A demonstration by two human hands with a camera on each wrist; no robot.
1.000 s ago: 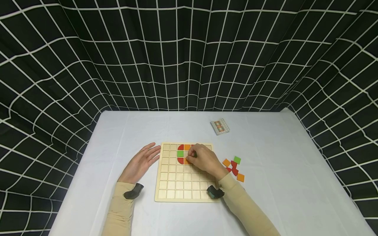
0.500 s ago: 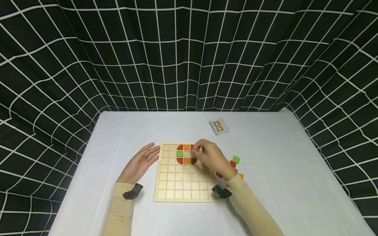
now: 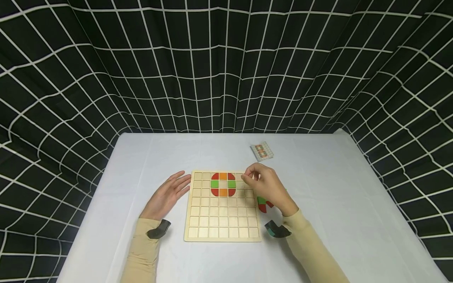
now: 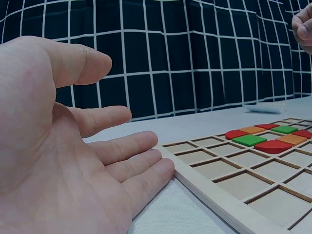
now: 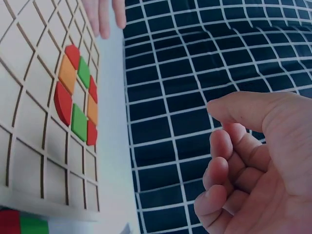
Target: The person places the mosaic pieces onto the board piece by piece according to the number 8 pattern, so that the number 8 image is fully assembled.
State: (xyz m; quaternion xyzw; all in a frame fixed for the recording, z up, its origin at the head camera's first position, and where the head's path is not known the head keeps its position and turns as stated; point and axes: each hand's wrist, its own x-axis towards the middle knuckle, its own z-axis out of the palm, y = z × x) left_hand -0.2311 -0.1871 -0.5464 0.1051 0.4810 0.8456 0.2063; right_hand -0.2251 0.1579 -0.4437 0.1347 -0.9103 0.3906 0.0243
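A light wooden grid board [image 3: 223, 221] lies on the table. Near its far side, red quarter-round tiles [image 3: 215, 192], two orange squares [image 3: 223, 192] and two green squares [image 3: 231, 184] form a ring around one bare cell. My left hand [image 3: 166, 200] rests palm-up beside the board's left edge, fingers stretched, fingertips by the rim [image 4: 214, 200] in the left wrist view. My right hand [image 3: 267, 184] hovers over the board's far right corner. In the right wrist view its fingers [image 5: 222, 144] are loosely curled, with nothing between them and the thumb.
Loose red and green tiles [image 3: 262, 201] lie right of the board, partly hidden by my right hand. A small stack of printed pattern cards [image 3: 262, 151] sits farther back on the white table [image 3: 336, 220]. A black curtain [image 3: 226, 78] with white grid lines surrounds the table.
My right hand has let go of a green square in the ring's right side and moved right, off the tiles. My left hand stays in place.
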